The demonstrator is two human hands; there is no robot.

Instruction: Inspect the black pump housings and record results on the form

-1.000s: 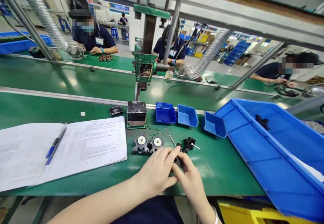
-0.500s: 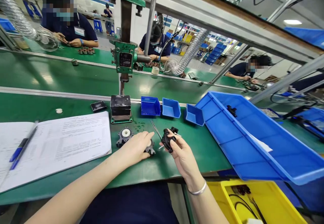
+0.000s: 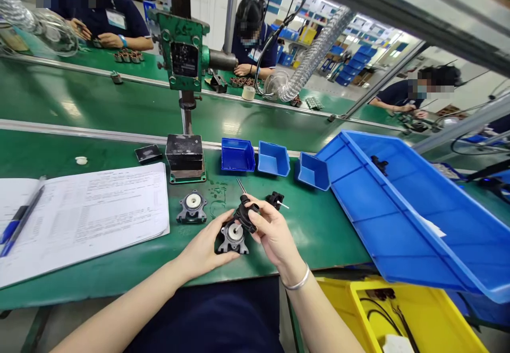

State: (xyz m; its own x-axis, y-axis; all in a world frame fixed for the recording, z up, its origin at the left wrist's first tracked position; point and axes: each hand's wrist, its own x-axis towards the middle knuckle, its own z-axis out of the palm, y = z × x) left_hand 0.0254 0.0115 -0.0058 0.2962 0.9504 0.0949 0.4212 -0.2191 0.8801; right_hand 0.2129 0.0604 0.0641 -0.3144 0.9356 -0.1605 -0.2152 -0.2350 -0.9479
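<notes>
Left hand (image 3: pixel 207 246) grips base (image 3: pixel 233 237) on counter (image 3: pixel 119 268); right hand (image 3: pixel 271 233) pinches black part (image 3: pixel 246 216), pin over white hub. Mating step; next calls for straight alignment, push.

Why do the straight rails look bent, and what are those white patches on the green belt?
Head view: the wide lens bows the grey metal rail and big blue plastic bin near the edges; white patches on the glossy green conveyor belt are glare from lamps; the hands' black plastic part stays sharp.
</notes>
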